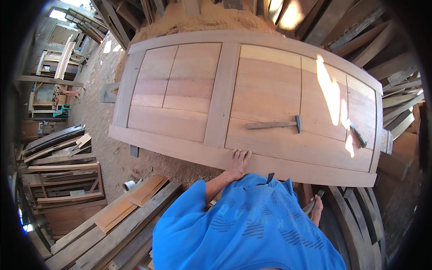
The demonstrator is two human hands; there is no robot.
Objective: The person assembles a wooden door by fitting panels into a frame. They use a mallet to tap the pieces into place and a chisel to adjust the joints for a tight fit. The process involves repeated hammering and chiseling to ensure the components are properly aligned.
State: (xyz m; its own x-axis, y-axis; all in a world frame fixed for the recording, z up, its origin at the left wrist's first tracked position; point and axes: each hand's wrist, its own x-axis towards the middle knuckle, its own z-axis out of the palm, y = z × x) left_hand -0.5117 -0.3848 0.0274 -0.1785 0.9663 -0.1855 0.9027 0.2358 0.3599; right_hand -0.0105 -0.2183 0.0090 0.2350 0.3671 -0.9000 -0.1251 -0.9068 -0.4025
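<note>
A large panelled wooden door (219, 90) lies flat in front of me, raised on supports. My left hand (239, 163) rests on its near long edge, fingers laid out on the wood and holding nothing. Low at my right side, below the door's edge, my right hand (316, 209) is closed around a slim tool (310, 206) with a dark end; its kind is not clear. A hammer (272, 125) with a wooden handle lies on the door's right half. Further right lies a dark-handled tool (357, 135), partly in bright sunlight.
Stacked boards (130, 216) lie at the lower left, beside a wooden frame (67, 180). Curved timbers (355, 216) stand close by on my right. Sawdust (202, 18) is heaped beyond the door, and planks (378, 49) lean at the far right.
</note>
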